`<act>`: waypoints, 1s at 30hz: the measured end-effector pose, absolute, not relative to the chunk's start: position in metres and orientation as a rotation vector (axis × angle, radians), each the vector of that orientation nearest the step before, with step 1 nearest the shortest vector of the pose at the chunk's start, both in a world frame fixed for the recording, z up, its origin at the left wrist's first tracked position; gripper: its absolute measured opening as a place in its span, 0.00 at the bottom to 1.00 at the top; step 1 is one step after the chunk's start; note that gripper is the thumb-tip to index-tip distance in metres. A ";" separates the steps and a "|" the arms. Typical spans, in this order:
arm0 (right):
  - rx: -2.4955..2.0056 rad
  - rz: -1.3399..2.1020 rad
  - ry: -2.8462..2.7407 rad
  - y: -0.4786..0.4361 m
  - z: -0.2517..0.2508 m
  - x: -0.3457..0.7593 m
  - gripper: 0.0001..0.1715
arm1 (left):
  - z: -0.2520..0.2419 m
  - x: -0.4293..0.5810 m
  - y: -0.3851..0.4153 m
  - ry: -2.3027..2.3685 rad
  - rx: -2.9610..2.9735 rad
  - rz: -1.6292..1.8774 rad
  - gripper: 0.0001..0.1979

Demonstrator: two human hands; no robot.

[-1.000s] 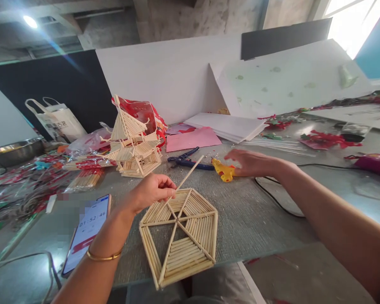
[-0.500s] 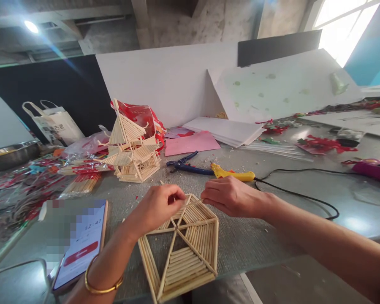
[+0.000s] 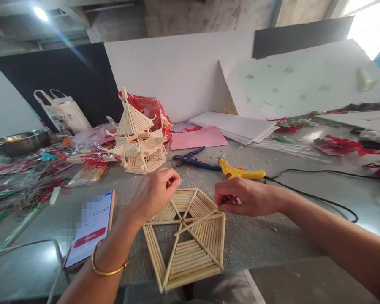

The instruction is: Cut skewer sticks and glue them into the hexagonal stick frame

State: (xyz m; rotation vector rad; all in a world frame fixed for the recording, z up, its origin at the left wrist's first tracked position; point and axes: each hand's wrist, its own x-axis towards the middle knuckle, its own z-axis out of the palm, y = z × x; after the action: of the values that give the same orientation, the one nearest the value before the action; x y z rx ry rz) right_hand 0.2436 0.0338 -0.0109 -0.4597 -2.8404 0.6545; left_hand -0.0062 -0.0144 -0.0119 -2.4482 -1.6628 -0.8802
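Note:
A hexagonal frame of wooden sticks [image 3: 190,261] lies near the table's front edge; rows of sticks fill most of its triangles, and the lower left one is largely unfilled. My right hand [image 3: 240,196] is closed at the upper right of the frame, pinching the end of a thin stick [image 3: 198,220] that slants across the frame's centre. Over the upper left edge is my left hand [image 3: 160,190], its fingers curled together; whether something small is between them cannot be made out.
Behind the frame stand a stick pagoda [image 3: 136,145], blue pliers [image 3: 196,162] and a yellow glue gun [image 3: 243,172] with a black cable. A phone [image 3: 93,228] lies left, beside wrapped sticks [image 3: 88,173]. White boards [image 3: 231,126] and pink paper [image 3: 199,139] lie farther back.
My hands have moved apart, the right one to the right and the left one away from the frame's centre. The thin stick now slants across the frame. The camera view has shifted slightly.

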 end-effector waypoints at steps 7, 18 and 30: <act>-0.547 0.695 -2.927 0.032 -0.005 0.248 0.05 | -0.012 -0.003 -0.018 -1.617 -2.550 -0.804 0.09; -0.560 0.716 -2.938 0.029 -0.007 0.246 0.05 | -0.009 0.000 -0.020 -1.629 -2.624 -0.743 0.09; -0.523 0.709 -2.957 0.029 -0.006 0.245 0.06 | -0.008 0.003 -0.023 -1.621 -2.717 -0.701 0.08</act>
State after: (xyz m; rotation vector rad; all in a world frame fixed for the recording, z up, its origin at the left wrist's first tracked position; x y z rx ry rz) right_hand 0.2447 0.0286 -0.0061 -0.5234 -2.9565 0.7094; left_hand 0.0029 -0.0230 -0.0076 -2.7175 -1.6207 -0.7014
